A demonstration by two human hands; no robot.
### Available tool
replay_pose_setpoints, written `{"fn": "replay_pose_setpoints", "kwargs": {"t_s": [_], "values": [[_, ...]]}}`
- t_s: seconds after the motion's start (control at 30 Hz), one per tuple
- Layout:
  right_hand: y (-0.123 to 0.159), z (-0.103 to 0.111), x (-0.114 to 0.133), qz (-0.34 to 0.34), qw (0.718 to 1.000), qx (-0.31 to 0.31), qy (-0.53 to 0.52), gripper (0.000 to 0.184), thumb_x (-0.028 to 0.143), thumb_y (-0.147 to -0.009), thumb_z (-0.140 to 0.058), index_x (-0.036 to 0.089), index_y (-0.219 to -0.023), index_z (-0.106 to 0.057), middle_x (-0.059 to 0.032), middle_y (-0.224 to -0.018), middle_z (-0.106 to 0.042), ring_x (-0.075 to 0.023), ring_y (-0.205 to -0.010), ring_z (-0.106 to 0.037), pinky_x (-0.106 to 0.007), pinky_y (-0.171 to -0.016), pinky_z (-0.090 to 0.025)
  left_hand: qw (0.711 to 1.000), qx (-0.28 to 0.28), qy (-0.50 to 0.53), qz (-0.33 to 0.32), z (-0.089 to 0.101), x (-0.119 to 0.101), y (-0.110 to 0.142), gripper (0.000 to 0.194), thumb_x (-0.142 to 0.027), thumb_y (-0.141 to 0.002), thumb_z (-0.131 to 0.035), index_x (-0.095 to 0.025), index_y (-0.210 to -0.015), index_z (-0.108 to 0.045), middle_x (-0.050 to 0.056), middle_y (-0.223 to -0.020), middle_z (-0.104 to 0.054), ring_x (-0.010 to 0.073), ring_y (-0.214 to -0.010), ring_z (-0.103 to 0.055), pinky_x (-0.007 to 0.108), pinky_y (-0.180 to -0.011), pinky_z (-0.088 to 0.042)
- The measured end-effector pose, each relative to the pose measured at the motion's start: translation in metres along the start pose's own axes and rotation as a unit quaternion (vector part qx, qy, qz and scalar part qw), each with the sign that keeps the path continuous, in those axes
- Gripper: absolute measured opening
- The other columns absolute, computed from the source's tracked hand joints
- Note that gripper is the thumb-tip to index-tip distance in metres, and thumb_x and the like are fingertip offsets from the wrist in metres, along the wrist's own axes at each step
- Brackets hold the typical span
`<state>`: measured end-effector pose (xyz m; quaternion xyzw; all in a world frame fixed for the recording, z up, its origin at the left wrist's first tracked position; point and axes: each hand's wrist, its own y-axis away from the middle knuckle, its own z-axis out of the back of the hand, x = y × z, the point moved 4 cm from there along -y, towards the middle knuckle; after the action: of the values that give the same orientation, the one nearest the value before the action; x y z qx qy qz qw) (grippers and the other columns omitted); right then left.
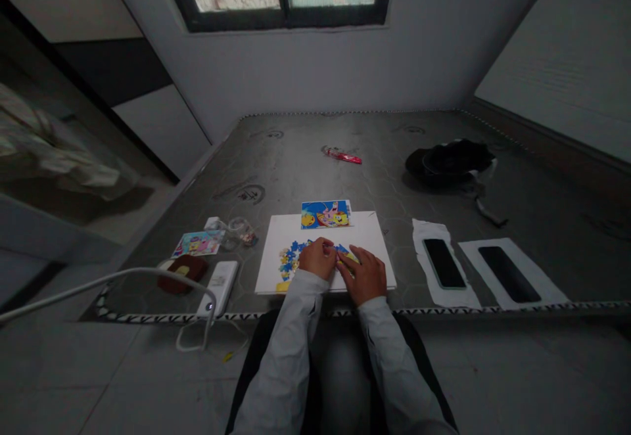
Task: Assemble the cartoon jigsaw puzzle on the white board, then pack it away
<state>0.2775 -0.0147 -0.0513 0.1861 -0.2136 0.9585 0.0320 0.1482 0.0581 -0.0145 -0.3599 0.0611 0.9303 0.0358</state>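
A white board (269, 251) lies before me with small blue and yellow jigsaw puzzle pieces (290, 261) heaped on its left half. My left hand (318, 259) is closed in a pinch over the middle of the board; the piece at its fingertips is mostly hidden. Close against it, my right hand (363, 274) has thumb and index finger drawn together at the same spot, its other fingers bent over some blue and yellow pieces (351, 256). Beyond both hands, a cartoon picture card (325, 214) rests at the board's far edge.
On the left are a colourful card (198, 243), a clear plastic bag (240, 230), a brown pouch (183, 273) and a white power bank (219, 288) with a cable. Two phones (444, 264) (507, 274) lie right. Farther back: a black cap (451, 162), a red packet (344, 156).
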Motion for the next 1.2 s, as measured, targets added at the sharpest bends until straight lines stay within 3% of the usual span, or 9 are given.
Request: {"fn": "replay_pose_setpoints", "kwargs": {"t_s": [0.27,0.87,1.2], "values": [[0.000,-0.001,0.000,-0.001,1.000,0.000,0.000,0.028,0.041,-0.089,-0.061,0.036,-0.115,-0.069,-0.0025,-0.130,-0.062,-0.0225,-0.120,-0.050,-0.039,-0.098,-0.031,1.000,0.019,0.000,-0.008,-0.001,0.004,-0.002,0.025,-0.033,-0.079,-0.067,-0.019,-0.099,-0.067,0.003,-0.085,-0.074,0.0158,-0.080,-0.067,0.027,-0.075,-0.046],[-0.002,0.001,0.002,-0.010,1.000,0.014,0.005,0.030,0.042,-0.090,-0.059,0.039,-0.119,-0.066,-0.0020,-0.130,-0.062,-0.0221,-0.120,-0.051,-0.039,-0.096,-0.032,0.997,0.012,0.012,-0.069,0.001,0.007,-0.005,0.020,-0.020,-0.079,-0.063,-0.022,-0.098,-0.066,-0.002,-0.081,-0.072,0.0131,-0.077,-0.065,0.024,-0.073,-0.045],[-0.001,0.000,0.001,-0.010,1.000,0.010,0.002,0.032,0.042,-0.090,-0.058,0.039,-0.121,-0.065,-0.0017,-0.130,-0.062,-0.0215,-0.119,-0.051,-0.038,-0.096,-0.031,0.987,0.050,-0.095,-0.120,-0.001,-0.004,0.000,0.026,-0.021,-0.093,-0.047,-0.022,-0.113,-0.065,0.006,-0.110,-0.067,0.0174,-0.103,-0.062,0.027,-0.089,-0.045]]}}
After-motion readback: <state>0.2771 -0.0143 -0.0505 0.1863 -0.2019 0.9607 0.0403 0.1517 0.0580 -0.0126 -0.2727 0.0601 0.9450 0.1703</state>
